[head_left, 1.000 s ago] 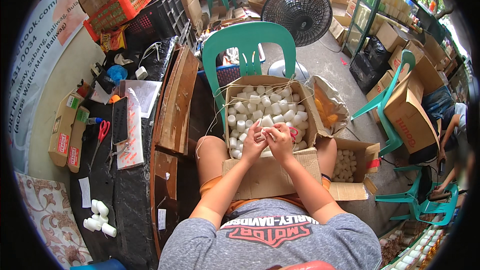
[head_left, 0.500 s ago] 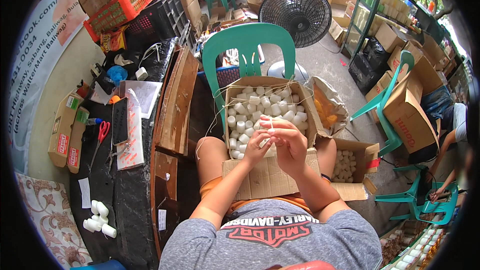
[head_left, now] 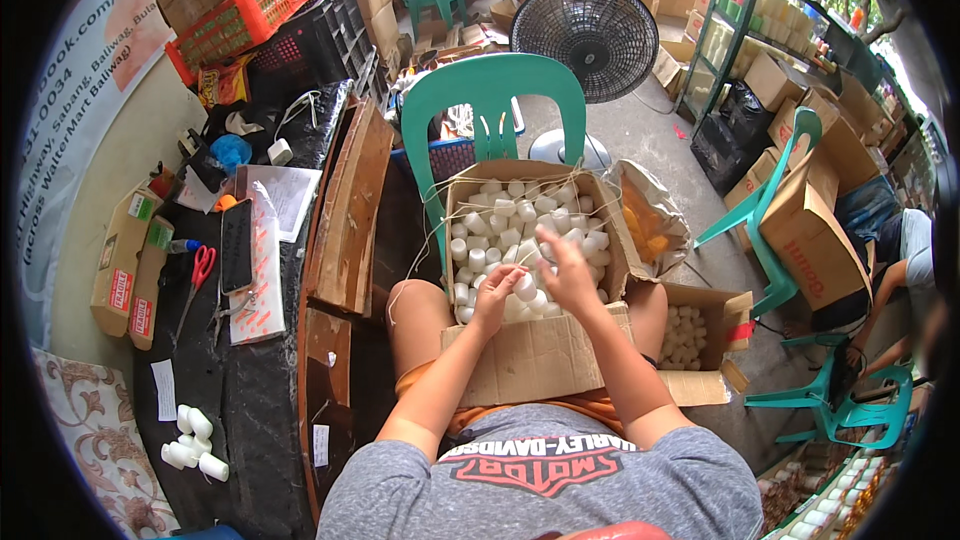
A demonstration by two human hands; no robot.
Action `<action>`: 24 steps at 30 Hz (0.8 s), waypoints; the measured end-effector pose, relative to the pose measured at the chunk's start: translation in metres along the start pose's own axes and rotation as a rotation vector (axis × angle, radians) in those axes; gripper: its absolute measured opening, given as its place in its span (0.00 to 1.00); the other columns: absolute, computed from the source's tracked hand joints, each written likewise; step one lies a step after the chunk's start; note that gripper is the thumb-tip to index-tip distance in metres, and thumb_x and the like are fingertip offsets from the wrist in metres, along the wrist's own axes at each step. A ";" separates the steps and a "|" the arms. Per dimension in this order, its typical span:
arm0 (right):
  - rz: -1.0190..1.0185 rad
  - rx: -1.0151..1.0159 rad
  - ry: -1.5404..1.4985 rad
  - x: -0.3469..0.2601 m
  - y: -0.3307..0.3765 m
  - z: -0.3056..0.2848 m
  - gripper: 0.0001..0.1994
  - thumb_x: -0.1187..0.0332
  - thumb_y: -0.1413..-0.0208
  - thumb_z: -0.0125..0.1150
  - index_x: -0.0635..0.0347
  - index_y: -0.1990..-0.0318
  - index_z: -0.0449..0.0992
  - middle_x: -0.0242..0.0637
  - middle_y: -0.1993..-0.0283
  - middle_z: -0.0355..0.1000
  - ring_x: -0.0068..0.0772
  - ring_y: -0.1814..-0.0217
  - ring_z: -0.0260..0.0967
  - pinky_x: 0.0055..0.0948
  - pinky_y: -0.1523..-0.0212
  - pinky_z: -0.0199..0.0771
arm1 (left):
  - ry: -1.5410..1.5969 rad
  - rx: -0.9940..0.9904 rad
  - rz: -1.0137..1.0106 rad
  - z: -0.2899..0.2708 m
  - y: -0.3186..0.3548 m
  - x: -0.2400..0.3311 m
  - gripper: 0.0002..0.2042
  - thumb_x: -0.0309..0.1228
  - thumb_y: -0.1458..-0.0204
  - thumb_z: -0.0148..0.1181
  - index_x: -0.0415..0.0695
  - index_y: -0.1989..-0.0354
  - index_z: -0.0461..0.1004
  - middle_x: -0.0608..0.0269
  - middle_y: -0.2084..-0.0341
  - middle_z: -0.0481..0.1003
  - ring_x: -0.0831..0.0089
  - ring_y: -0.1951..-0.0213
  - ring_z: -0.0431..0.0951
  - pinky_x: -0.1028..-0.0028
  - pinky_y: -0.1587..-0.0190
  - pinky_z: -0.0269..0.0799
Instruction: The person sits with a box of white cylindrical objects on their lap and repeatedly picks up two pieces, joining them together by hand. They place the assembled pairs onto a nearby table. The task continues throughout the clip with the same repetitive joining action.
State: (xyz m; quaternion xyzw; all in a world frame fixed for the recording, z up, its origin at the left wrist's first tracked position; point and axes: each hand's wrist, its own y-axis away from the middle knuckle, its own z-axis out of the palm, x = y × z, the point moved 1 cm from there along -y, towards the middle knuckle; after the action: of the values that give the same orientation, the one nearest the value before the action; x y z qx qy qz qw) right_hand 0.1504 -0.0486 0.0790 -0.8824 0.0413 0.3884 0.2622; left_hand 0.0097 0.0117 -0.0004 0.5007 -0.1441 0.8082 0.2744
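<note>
My left hand (head_left: 496, 294) is closed, its fingertips pinching a small white cylinder (head_left: 525, 287) shaped like a votive candle. Just to its right, my right hand (head_left: 566, 272) is raised with its fingers apart, slightly blurred, and nothing shows in it. Both hands are over the near part of an open cardboard box (head_left: 615, 230) on my lap. Many similar white cylinders (head_left: 500, 215) fill that box. Thin pale strings (head_left: 432, 250) drape over its far and left edges. Whether a string runs through the held cylinder is too small to tell.
A green chair (head_left: 490, 75) stands behind the box, a black fan (head_left: 585, 40) beyond it. On the left, a black-covered table (head_left: 260, 440) bears red scissors (head_left: 203, 265), a phone (head_left: 237, 245) and several white cylinders (head_left: 195, 440). Another cardboard box (head_left: 725, 315) sits at right. Another person's arm (head_left: 880, 305) shows farther right.
My hands, together over the box before, have separated. The right hand has opened and moved slightly away; the left has lowered a little, and the white cylinder now shows in its fingers.
</note>
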 end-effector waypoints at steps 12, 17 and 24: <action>0.128 -0.073 -0.104 0.020 0.036 0.037 0.06 0.69 0.49 0.57 0.59 0.66 0.76 0.39 0.67 0.70 0.44 0.65 0.68 0.37 0.63 0.67 | 0.005 0.154 -0.148 -0.011 -0.006 -0.008 0.11 0.35 0.43 0.52 0.43 0.58 0.74 0.67 0.65 0.73 0.79 0.62 0.72 0.78 0.57 0.66; 0.123 0.125 0.176 0.036 0.034 0.034 0.05 0.67 0.53 0.60 0.53 0.68 0.77 0.34 0.63 0.69 0.40 0.56 0.62 0.39 0.55 0.59 | -0.571 -0.129 -0.037 0.002 -0.005 -0.010 0.13 0.37 0.43 0.51 0.40 0.59 0.74 0.66 0.63 0.72 0.78 0.58 0.69 0.77 0.55 0.63; 0.085 0.244 0.311 0.016 0.035 0.032 0.08 0.64 0.54 0.62 0.43 0.64 0.77 0.28 0.59 0.67 0.34 0.51 0.58 0.44 0.48 0.50 | -0.204 -0.031 -0.229 -0.010 -0.006 -0.013 0.11 0.39 0.44 0.53 0.47 0.60 0.74 0.73 0.64 0.73 0.82 0.60 0.68 0.77 0.56 0.62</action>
State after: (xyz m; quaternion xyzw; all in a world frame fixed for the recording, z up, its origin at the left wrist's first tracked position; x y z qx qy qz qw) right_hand 0.1307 -0.0604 0.0346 -0.8909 0.1651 0.2503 0.3412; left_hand 0.0104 0.0183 -0.0164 0.5892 -0.1255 0.7142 0.3565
